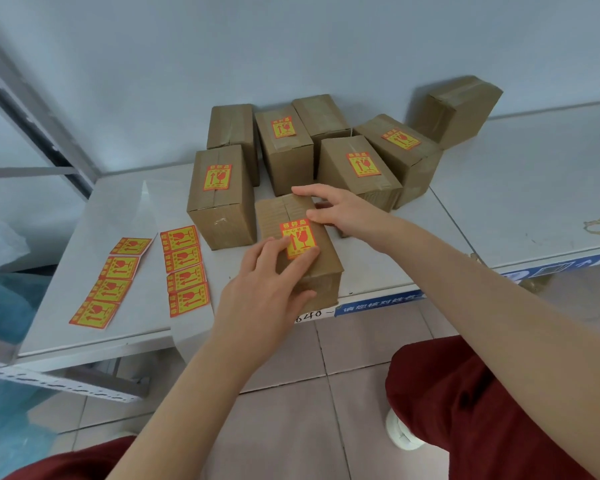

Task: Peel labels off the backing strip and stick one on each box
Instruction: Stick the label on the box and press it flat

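While our left grip (267, 282) lies flat and holds nothing, its straight fingers (302, 261) press the lower edge of the red-and-yellow label (300, 237) onto the top of the nearest box (323, 271), which we judge is meant to seat the adhesive. Our right grip (340, 211), also loose and holding nothing, rests straight fingers on the box's far end, seemingly to stop it sliding so near the tabletop (118, 220) edge. Just left of the box lie two backing strips (184, 271), four labels on each, handy for the next peel. Behind stand four labelled boxes (219, 202) and three bare boxes (232, 126), the rightmost tilted; those three appear to be what remains.
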